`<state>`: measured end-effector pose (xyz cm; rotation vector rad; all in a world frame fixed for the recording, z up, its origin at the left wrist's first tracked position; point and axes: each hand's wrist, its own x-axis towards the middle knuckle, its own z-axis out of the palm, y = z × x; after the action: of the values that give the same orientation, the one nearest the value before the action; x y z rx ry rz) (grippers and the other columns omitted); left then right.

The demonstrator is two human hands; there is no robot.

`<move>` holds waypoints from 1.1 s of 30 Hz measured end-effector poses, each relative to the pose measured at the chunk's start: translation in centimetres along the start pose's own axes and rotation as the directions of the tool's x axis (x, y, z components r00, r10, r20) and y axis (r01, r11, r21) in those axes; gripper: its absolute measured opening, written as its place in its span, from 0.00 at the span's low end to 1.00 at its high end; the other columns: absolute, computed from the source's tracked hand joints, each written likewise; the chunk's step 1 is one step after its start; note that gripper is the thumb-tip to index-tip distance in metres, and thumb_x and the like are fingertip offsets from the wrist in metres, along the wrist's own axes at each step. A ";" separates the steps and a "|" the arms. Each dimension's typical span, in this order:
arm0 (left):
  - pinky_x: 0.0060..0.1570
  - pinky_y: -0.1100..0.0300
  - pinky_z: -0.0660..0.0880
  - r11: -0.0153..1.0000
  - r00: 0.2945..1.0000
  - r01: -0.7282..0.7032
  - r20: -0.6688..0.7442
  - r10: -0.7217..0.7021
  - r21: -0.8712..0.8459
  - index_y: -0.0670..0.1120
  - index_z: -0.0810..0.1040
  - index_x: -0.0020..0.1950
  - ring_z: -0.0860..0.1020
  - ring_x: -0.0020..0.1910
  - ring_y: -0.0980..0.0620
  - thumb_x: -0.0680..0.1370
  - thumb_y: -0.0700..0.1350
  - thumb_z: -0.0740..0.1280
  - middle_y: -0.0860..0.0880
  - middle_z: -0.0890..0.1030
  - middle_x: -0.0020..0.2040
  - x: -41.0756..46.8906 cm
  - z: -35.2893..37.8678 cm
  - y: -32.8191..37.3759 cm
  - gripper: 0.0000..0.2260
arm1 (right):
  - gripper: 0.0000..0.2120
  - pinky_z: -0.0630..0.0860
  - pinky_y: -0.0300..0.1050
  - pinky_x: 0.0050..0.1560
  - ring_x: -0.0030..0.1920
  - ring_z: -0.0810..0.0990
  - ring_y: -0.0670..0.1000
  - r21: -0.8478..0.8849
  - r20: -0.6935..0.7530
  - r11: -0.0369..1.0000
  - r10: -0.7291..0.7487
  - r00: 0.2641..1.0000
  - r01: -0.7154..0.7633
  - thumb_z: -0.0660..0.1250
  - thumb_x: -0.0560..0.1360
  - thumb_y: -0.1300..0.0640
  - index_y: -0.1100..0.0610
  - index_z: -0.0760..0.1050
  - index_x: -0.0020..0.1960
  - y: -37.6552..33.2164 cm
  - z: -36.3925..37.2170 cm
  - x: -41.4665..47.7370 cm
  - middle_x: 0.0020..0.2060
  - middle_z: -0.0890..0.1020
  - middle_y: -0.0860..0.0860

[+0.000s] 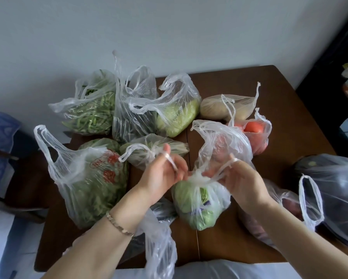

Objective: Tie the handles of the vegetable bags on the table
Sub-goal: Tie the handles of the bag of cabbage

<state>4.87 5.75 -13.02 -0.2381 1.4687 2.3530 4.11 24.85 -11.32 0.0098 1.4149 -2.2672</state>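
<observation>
Left hand (163, 176) and right hand (244, 179) above the green-vegetable bag (201, 208), fingers (166, 151) of each hooked round one handle (221, 170).

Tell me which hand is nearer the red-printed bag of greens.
Left. The left hand is just right of the red-printed bag; the right hand lies farther right, past the cabbage bag both hold.
</observation>
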 end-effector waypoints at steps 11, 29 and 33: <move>0.31 0.61 0.64 0.908 0.996 -0.083 0.022 0.081 0.411 0.50 0.64 0.17 0.64 0.22 0.53 0.69 0.70 0.60 0.54 0.65 0.18 -1.2 -1.5 -1.4 0.29 | 0.24 0.59 0.36 0.24 0.21 0.56 0.44 -0.299 -0.110 0.954 -0.033 0.993 -0.001 0.59 0.73 0.63 0.51 0.58 0.21 1.3 0.6 -0.7 0.18 0.59 0.46; 0.32 0.67 0.62 0.791 0.921 0.077 0.261 -0.289 0.607 0.52 0.76 0.54 0.70 0.32 0.62 0.60 0.79 0.54 0.61 0.83 0.45 -0.9 1.1 -0.9 0.39 | 0.16 0.67 0.35 0.34 0.28 0.69 0.44 -0.593 -0.214 0.796 -0.010 0.977 -0.121 0.62 0.73 0.65 0.60 0.73 0.27 -2.1 1.4 1.4 0.27 0.73 0.50; 0.29 0.66 0.59 0.871 0.918 0.211 0.217 -0.332 0.443 0.39 0.77 0.53 0.70 0.29 0.62 0.67 0.76 0.47 0.59 0.83 0.39 -0.9 0.9 -1.1 0.43 | 0.07 0.79 0.37 0.37 0.34 0.78 0.51 -0.149 -0.188 0.965 0.187 0.964 -0.216 0.61 0.75 0.68 0.64 0.76 0.41 -1.7 0.5 1.7 0.32 0.78 0.56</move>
<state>6.16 6.82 -13.28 0.0091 1.6177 1.7183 2.05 24.36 -10.05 0.2909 1.6115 -2.0143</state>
